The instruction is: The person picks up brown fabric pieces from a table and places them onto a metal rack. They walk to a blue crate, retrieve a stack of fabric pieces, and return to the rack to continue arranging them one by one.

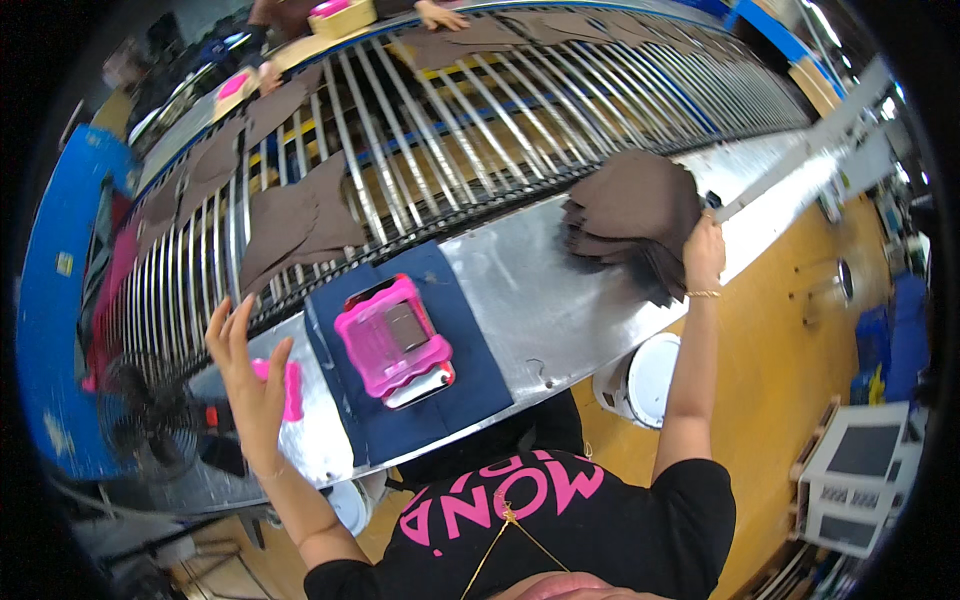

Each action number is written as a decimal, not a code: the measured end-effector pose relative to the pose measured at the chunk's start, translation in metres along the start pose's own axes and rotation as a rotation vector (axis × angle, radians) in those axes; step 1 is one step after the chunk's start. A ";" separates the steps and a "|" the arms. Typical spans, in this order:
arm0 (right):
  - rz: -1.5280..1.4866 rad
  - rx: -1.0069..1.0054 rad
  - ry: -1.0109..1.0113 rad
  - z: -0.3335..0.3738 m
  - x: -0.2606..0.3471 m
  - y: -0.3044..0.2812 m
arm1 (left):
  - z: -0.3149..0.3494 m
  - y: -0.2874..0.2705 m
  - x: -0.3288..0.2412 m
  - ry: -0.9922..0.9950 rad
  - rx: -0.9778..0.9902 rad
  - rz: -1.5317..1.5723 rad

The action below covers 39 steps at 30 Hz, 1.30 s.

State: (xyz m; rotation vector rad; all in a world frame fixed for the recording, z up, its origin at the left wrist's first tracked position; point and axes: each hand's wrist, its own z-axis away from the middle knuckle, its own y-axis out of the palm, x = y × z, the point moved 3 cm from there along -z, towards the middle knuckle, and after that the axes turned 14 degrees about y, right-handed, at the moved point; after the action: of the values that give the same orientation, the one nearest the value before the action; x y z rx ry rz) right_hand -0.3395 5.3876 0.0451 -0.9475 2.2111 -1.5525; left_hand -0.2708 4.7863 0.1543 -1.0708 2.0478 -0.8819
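At the left, my left hand [250, 375] is raised with its fingers spread and nothing in it, beside a small pink plastic piece [292, 390] on the metal table. My right hand [705, 255] grips the right edge of a thick stack of dark brown fabric pieces [640, 195]; some fingertips are hidden. The lower edges of the stack look blurred. Between my hands, a pink wavy-edged template frame [375, 350] lies on a dark blue sheet [450, 400]. A brown patch shows in the frame's window, and a red and white edge sticks out beneath it.
Beyond the metal table [520, 350] runs a roller conveyor [400, 150] with loose brown pieces [300, 220] on it. Another person's hand [440, 15] rests on pieces at the far side. A black fan [150, 420] stands left; a white bucket [655, 380] sits below the table.
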 end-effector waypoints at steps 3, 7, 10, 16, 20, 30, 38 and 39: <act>-0.102 0.195 -0.199 0.005 0.014 -0.023 | -0.006 0.000 -0.007 -0.002 0.004 0.010; -0.290 0.272 -0.382 0.038 0.080 -0.126 | -0.011 0.006 -0.013 0.006 -0.009 0.047; -0.668 0.281 -0.594 0.062 0.110 -0.179 | -0.024 0.019 -0.016 0.096 -0.071 0.178; -1.462 0.616 -0.694 0.115 0.177 -0.168 | -0.036 0.037 0.013 -0.046 -0.279 0.547; -1.247 0.726 -0.856 0.163 0.214 -0.162 | -0.007 0.006 0.026 -0.384 -0.236 0.980; -1.079 1.067 -1.110 0.245 0.256 -0.135 | 0.051 -0.072 0.031 -0.417 -0.313 0.359; -0.958 0.868 -1.287 0.210 0.233 -0.115 | 0.060 -0.038 0.028 -0.323 -0.057 0.393; -0.940 0.853 -1.292 0.205 0.226 -0.110 | 0.055 -0.030 0.024 -0.306 -0.010 0.411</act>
State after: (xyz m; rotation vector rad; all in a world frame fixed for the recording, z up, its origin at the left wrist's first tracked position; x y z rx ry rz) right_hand -0.3539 5.0684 0.0982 -1.9186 0.1542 -1.2239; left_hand -0.2258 4.7384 0.1413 -0.6988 1.9128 -0.4674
